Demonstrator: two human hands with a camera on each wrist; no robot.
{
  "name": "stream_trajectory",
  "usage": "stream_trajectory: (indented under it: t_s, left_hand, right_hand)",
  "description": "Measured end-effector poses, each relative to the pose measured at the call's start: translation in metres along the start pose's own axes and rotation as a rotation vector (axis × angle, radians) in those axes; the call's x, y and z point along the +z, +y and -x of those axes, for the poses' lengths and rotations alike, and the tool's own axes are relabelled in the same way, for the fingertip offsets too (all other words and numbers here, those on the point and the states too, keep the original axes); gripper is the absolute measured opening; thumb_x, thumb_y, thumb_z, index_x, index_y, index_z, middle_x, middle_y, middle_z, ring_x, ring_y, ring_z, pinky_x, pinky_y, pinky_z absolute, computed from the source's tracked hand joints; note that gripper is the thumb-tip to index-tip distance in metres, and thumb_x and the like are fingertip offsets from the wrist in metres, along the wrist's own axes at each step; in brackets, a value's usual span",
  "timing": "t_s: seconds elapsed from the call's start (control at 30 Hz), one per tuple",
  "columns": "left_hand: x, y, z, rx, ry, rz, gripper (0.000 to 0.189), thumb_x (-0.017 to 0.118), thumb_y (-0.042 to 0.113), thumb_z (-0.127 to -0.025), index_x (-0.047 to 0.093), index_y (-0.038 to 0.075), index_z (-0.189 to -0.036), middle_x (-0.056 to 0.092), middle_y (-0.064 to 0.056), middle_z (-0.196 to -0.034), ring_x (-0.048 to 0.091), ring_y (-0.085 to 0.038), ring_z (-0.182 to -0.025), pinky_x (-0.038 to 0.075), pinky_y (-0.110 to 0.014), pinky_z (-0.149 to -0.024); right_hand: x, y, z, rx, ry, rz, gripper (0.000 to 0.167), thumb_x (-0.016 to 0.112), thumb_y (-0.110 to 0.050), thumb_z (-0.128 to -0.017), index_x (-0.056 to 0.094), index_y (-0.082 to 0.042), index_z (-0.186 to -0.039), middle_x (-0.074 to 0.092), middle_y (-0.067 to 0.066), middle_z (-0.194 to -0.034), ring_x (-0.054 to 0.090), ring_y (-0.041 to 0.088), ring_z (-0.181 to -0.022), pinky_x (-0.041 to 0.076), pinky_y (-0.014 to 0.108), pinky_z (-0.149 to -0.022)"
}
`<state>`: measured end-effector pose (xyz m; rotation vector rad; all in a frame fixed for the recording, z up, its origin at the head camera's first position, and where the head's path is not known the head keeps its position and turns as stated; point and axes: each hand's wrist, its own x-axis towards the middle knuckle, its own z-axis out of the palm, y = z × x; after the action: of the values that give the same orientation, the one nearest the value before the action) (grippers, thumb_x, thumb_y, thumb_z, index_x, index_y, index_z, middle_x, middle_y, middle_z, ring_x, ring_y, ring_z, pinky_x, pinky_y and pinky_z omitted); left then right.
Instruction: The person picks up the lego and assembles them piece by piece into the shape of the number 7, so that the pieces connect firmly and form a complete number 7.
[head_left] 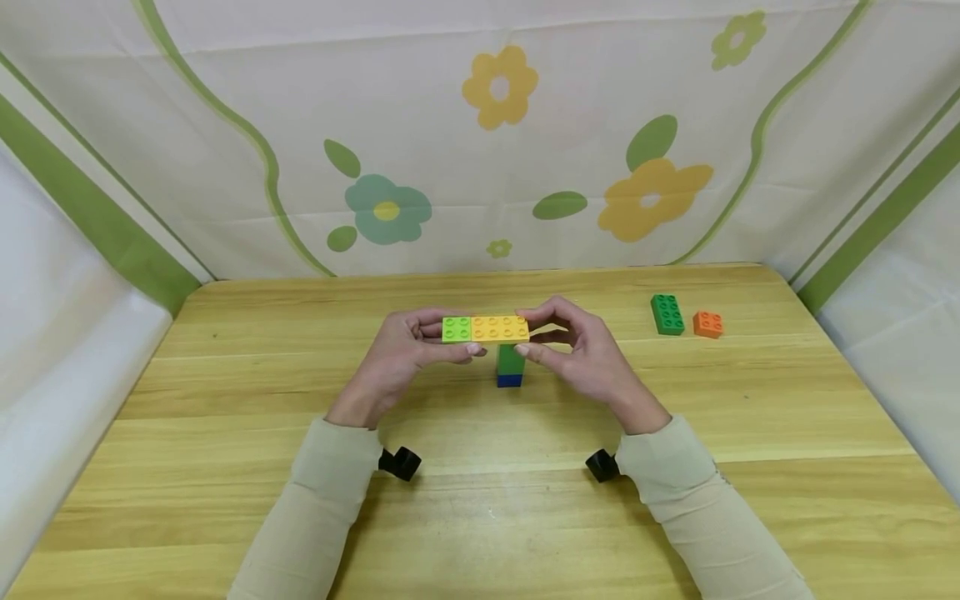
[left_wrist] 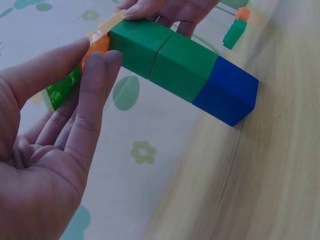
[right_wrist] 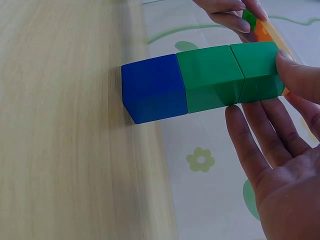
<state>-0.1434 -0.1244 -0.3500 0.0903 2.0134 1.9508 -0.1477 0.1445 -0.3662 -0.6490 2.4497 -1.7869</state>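
Note:
A block tower stands upright on the table, with a blue block point(right_wrist: 154, 89) at the bottom and two green blocks point(left_wrist: 165, 59) above it. Across its top lies a long yellow brick point(head_left: 495, 329), its side looking orange in the wrist views. The yellow brick reaches out leftward, where a light green brick point(head_left: 456, 330) adjoins its end. My left hand point(head_left: 401, 354) pinches the yellow brick near that joint, between thumb and fingers. With thumb and fingers, my right hand point(head_left: 581, 350) grips the yellow brick's right end. Its thumb also touches the upper green block in the right wrist view.
On the wooden table point(head_left: 480, 517), a dark green brick point(head_left: 667, 315) and a small orange brick point(head_left: 708, 324) lie at the back right. A white flower-patterned cloth point(head_left: 450, 150) hangs behind the table. Black wrist mounts point(head_left: 401, 463) stick out from both sleeves.

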Motion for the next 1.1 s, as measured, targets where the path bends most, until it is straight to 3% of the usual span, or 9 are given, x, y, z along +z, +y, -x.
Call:
stream_trajectory:
  t_s: [0.2, 0.57, 0.97, 1.1]
  left_hand:
    - [0.0001, -0.0001, 0.0004, -0.006, -0.003, 0.001, 0.049, 0.088, 0.006, -0.089, 0.071, 0.005, -0.135, 0.081, -0.014, -0.12, 0.075, -0.046, -0.116, 0.061, -0.042, -0.107]
    - [0.0015, -0.0006, 0.0002, 0.041, -0.014, 0.015, 0.049, 0.087, 0.002, -0.089, 0.071, 0.002, -0.135, 0.081, -0.016, -0.12, 0.076, -0.046, -0.114, 0.064, -0.038, -0.1]
    - [0.0011, -0.0009, 0.0011, 0.045, -0.016, 0.019, 0.049, 0.087, 0.004, -0.089, 0.072, 0.004, -0.135, 0.081, -0.015, -0.12, 0.076, -0.047, -0.114, 0.062, -0.039, -0.103]
    - [0.0008, -0.0011, 0.0017, 0.032, -0.012, 0.019, 0.048, 0.087, 0.006, -0.089, 0.072, 0.006, -0.134, 0.081, -0.013, -0.12, 0.077, -0.041, -0.114, 0.059, -0.04, -0.107]
  right_hand:
    - [0.0001, -0.0001, -0.0001, -0.006, -0.002, -0.003, 0.028, 0.081, -0.002, -0.095, 0.068, -0.005, -0.119, 0.07, 0.012, -0.13, 0.07, 0.026, -0.114, 0.061, 0.046, -0.105]
    - [-0.0004, 0.0002, 0.0, -0.007, 0.004, -0.001, 0.027, 0.081, -0.002, -0.094, 0.068, -0.005, -0.118, 0.07, 0.011, -0.132, 0.069, 0.024, -0.115, 0.061, 0.045, -0.104]
    - [0.0, 0.0008, -0.0003, -0.018, 0.003, -0.006, 0.028, 0.082, -0.001, -0.094, 0.068, -0.004, -0.119, 0.07, 0.012, -0.131, 0.07, 0.024, -0.115, 0.062, 0.048, -0.104]
    - [0.0002, 0.0008, -0.0001, -0.021, 0.003, -0.005, 0.029, 0.081, -0.001, -0.094, 0.068, -0.004, -0.119, 0.07, 0.012, -0.131, 0.07, 0.024, -0.114, 0.061, 0.051, -0.104]
